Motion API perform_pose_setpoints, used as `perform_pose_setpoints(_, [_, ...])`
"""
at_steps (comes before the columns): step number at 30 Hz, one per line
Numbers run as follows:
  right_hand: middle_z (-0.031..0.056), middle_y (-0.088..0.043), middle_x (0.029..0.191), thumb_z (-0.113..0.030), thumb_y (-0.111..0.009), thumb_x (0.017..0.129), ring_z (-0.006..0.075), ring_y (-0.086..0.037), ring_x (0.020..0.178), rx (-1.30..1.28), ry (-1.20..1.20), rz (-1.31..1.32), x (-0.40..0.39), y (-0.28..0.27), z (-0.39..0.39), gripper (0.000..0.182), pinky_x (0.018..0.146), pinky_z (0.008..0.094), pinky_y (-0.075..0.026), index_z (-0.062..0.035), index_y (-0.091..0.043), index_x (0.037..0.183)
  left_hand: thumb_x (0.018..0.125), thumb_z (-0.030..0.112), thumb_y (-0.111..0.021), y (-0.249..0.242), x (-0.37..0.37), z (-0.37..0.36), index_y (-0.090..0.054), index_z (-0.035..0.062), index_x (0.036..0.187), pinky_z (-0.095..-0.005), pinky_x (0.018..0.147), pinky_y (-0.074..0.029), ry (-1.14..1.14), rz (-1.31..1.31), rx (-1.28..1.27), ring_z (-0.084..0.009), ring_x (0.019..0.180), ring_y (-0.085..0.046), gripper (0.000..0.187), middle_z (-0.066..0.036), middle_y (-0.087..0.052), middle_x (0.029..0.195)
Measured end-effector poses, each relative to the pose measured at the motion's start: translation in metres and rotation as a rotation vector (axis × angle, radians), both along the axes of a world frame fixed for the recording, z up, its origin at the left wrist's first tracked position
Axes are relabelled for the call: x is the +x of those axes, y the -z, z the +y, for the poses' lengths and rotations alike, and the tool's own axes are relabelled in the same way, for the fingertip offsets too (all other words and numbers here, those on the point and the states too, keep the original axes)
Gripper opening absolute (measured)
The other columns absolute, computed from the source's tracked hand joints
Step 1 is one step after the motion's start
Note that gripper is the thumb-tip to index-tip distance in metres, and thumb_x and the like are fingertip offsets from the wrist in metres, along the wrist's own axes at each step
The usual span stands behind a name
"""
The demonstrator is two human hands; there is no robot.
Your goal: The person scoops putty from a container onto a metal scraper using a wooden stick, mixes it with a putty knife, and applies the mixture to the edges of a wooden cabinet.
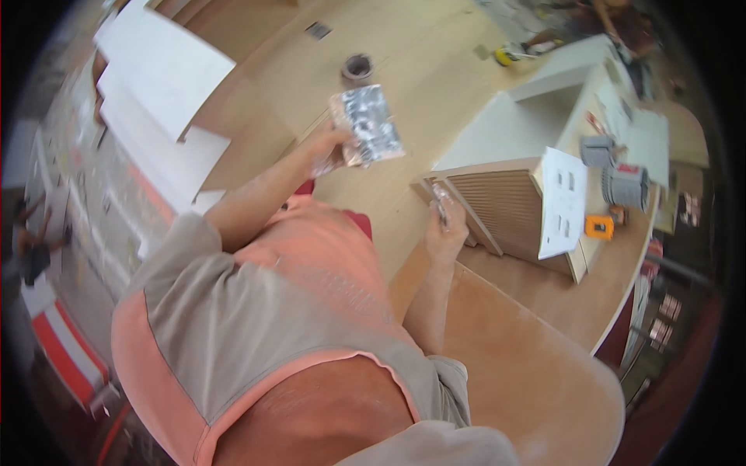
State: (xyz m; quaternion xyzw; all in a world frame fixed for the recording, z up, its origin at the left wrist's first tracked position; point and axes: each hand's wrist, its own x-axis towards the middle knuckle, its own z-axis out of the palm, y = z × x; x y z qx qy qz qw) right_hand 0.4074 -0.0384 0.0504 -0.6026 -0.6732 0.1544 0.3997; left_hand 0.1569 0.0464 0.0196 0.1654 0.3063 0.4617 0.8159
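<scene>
My left hand grips the edge of a flat rectangular board, its face smeared with shiny grey paste. The board is held tilted above a pale wooden surface. My right hand is closed and whitened with dust or paste. A slim greyish thing shows between its fingers; I cannot tell its kind. The right fingertips are close to the near corner of a wooden cabinet piece with a slatted side. Just past the board stands a round, dark-rimmed pot.
A printed sheet leans on the cabinet piece. Grey rolls and an orange tape measure lie to its right. White panels are at left. Another person is at far left, and another at the top right.
</scene>
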Motion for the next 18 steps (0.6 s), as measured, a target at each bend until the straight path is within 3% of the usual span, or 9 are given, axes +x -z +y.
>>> perform_pose_setpoints(1, [0.0154,-0.061,0.093,0.006,-0.057,0.069,0.0313,-0.057,0.082,0.129,-0.092,-0.052,0.002,-0.004,0.017,0.023,0.072,0.0365,-0.046,0.0012,-0.061,0.092,0.071,-0.002,-0.051,-0.002,0.004,0.009,-0.039,0.004,0.114,-0.0424,0.07,-0.054,-0.016,-0.012,0.005,-0.0234,0.086,-0.059,0.044,-0.012,-0.055,0.1])
perform_pose_setpoints(7, [0.0089,-0.061,0.097,0.009,-0.057,0.058,0.0275,-0.053,0.092,0.107,-0.385,-0.296,0.016,0.003,0.114,0.038,0.079,0.0374,-0.041,-0.0044,-0.063,0.093,0.071,-0.004,-0.049,0.043,0.025,0.084,-0.041,0.0016,0.111,-0.0412,0.072,-0.052,-0.129,0.093,-0.052,-0.0236,0.087,-0.059,0.042,-0.012,-0.055,0.1])
perform_pose_setpoints(12, [0.0046,-0.061,0.097,0.003,-0.059,0.058,0.0247,-0.053,0.09,0.068,-0.504,-0.463,-0.021,0.021,0.205,0.036,0.079,0.0368,-0.04,-0.0097,-0.063,0.092,0.069,-0.005,-0.048,0.065,0.018,0.142,-0.043,-0.0012,0.108,-0.039,0.076,-0.05,-0.172,0.084,-0.13,-0.0231,0.088,-0.058,0.04,-0.013,-0.055,0.099])
perform_pose_setpoints(18, [0.0035,-0.062,0.094,-0.002,-0.059,0.063,0.0243,-0.054,0.087,-0.095,-0.588,-0.565,-0.06,0.089,0.339,0.034,0.076,0.04,-0.041,-0.0137,-0.062,0.095,0.066,-0.008,-0.048,0.103,-0.011,0.216,-0.042,-0.0021,0.108,-0.0361,0.067,-0.053,-0.144,0.063,-0.225,-0.0218,0.078,-0.061,0.042,-0.012,-0.057,0.092])
